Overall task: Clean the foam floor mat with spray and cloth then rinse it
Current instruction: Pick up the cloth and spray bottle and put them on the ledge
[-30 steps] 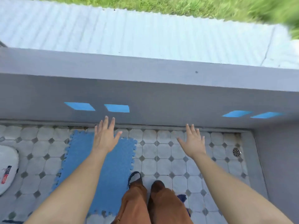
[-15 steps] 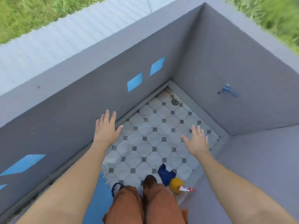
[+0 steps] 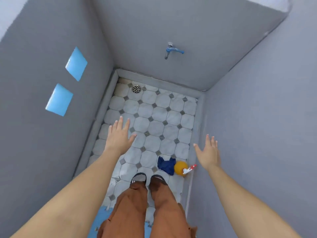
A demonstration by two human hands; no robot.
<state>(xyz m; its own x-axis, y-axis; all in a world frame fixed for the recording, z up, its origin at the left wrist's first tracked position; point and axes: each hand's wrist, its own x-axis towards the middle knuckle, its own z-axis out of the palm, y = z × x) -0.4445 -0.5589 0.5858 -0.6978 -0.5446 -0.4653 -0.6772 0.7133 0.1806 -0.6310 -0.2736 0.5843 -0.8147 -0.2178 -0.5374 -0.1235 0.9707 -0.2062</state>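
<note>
At the bottom edge of the view, behind the person's feet (image 3: 147,179), a corner of the blue foam floor mat (image 3: 101,219) lies flat on the tiled floor (image 3: 154,107); most of it is hidden by the legs or cut off by the frame. Just beside the feet, on their right, a crumpled dark blue cloth (image 3: 166,164) touches a yellow spray bottle (image 3: 181,168) with a white and red nozzle, both resting on the tiles against the right wall. Well beyond the feet, a blue tap (image 3: 172,51) projects from the far wall, and a round metal drain (image 3: 136,88) sits in the far left corner of the floor. The left hand (image 3: 118,136) and right hand (image 3: 208,154) hover above the feet, fingers spread and straight, holding nothing. Judged stage: the start. Neither spray nor cloth is in hand, and no foam or wetness can be made out on the visible mat corner; spraying, wiping and rinsing all appear to remain.
</note>
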